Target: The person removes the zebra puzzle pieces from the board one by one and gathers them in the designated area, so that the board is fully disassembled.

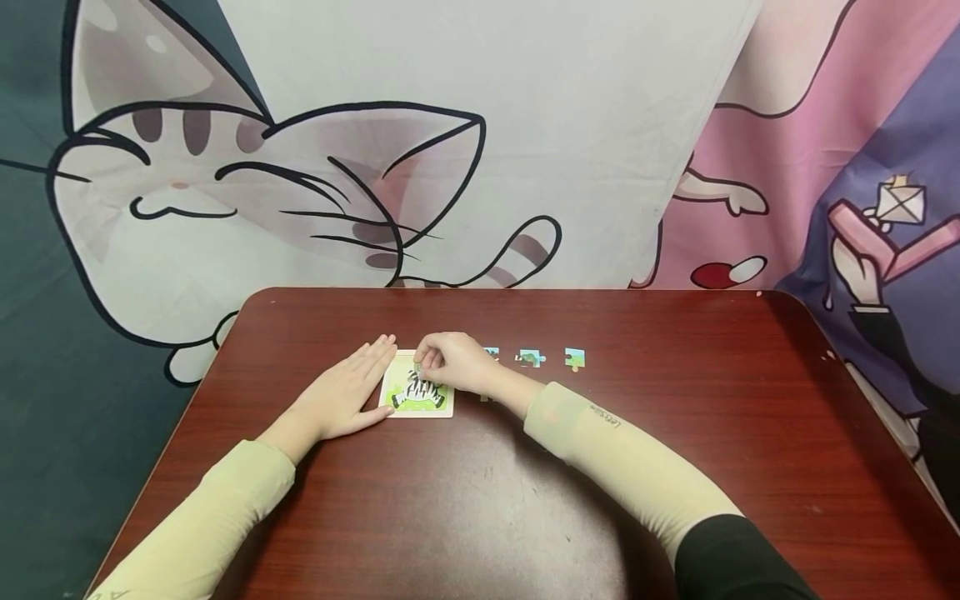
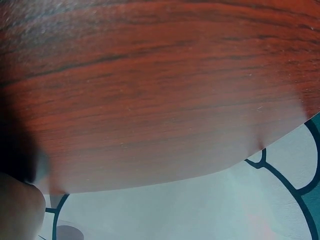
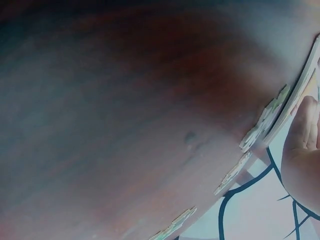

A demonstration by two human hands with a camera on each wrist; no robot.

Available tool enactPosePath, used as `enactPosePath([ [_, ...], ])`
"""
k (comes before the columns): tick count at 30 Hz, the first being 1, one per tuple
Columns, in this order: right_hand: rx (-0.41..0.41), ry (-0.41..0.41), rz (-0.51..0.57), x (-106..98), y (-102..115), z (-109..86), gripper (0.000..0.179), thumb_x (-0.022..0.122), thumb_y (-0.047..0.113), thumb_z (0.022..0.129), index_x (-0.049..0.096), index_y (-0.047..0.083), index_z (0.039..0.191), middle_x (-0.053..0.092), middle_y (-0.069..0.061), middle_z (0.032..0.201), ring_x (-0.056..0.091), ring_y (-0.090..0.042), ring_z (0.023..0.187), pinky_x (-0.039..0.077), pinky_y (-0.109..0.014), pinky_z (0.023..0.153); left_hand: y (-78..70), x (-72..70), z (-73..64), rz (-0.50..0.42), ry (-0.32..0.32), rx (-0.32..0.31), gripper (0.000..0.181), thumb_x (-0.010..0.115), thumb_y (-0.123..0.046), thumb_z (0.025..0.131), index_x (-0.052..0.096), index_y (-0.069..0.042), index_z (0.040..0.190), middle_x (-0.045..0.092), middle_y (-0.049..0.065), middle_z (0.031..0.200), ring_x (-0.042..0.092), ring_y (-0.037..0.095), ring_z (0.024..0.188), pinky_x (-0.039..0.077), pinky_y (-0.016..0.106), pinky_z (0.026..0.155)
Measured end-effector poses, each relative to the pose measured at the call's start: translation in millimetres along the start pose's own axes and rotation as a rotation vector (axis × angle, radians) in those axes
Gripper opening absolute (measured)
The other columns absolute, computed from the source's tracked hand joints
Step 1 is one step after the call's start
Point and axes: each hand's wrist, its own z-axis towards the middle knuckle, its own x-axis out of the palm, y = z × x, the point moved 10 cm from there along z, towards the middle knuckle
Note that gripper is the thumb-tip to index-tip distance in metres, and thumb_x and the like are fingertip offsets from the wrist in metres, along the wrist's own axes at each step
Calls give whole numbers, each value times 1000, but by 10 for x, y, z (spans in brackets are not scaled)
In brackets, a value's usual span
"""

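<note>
A square puzzle board [image 1: 444,410] with a zebra picture lies on the table in the head view. My left hand [image 1: 348,392] is laid out with straight fingers along the board's left edge, its thumb at the lower left corner. Over the upper part of the board, my right hand [image 1: 457,362] pinches a small puzzle piece [image 1: 417,368] between thumb and fingertips; the fingers hide much of it. In the right wrist view, part of the right hand [image 3: 302,140] shows beside the board's pale edge. Only a blurred bit of the left hand [image 2: 20,205] enters the left wrist view.
Loose puzzle pieces lie to the right of the board, among them a blue-green piece [image 1: 531,358] and a green one [image 1: 574,358]; others are partly hidden by the right hand. A cloth with a cat drawing [image 1: 300,208] hangs behind the brown table [image 1: 450,508].
</note>
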Motion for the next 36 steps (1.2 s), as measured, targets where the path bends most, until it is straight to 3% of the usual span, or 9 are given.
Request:
enactPosePath([
  [15, 17, 16, 153, -24, -5, 11, 10, 79, 4, 91, 76, 3, 100, 78, -8, 89, 65, -1, 75, 55, -11, 71, -15, -21, -12, 3, 8, -2, 95, 62, -52, 101, 24, 6, 165, 20, 23, 176, 23, 36, 165, 27, 52, 133],
  [22, 34, 9, 188, -163, 60, -26, 9, 77, 3, 92, 76, 3, 101, 78, -9, 92, 68, -6, 78, 57, -14, 73, -18, -31, -6, 4, 5, 5, 95, 62, -52, 101, 25, 7, 165, 21, 23, 176, 23, 37, 164, 27, 53, 133],
  [36, 70, -7, 309, -455, -6, -218, 13, 78, 1, 91, 76, 2, 103, 76, -8, 88, 69, -6, 76, 58, -16, 74, -19, -34, 4, -4, 5, 6, 95, 62, -51, 100, 25, 7, 165, 20, 23, 176, 23, 37, 164, 27, 53, 133],
])
